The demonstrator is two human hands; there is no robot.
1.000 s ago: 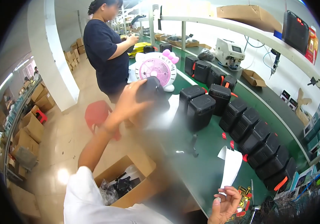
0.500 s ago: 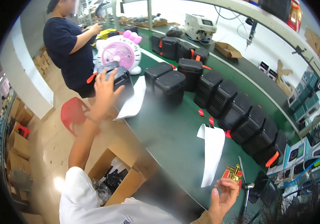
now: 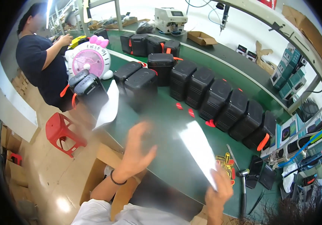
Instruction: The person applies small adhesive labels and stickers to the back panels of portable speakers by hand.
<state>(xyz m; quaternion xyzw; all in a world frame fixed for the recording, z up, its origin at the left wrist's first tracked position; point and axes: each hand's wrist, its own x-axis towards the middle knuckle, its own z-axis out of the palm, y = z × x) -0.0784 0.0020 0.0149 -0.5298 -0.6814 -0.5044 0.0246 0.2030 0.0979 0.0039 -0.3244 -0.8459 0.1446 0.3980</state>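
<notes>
My right hand (image 3: 220, 189) is closed on the lower end of a white paper strip (image 3: 198, 148), which is lifted at a slant over the green table. My left hand (image 3: 140, 150) hangs over the table's near edge, blurred, thumb apart from the fingers and nothing in it. Beyond it lies another white sheet (image 3: 108, 107) beside two black boxy cases (image 3: 89, 88) with orange straps. A row of similar black cases (image 3: 215, 97) curves along the table. Several small red pieces (image 3: 191, 112) lie in front of them.
Right of my right hand are yellow-and-red tags (image 3: 226, 168), a hammer (image 3: 244, 187) and dark flat parts (image 3: 256, 172). A pink-and-white fan (image 3: 87, 62) stands far left, near a person in dark clothes (image 3: 40, 63). A red stool (image 3: 64, 131) and an open carton (image 3: 121, 195) are below the table edge.
My left hand has come from the far-left cases back toward me. My right hand has taken hold of the paper strip and raised it. The view has turned somewhat.
</notes>
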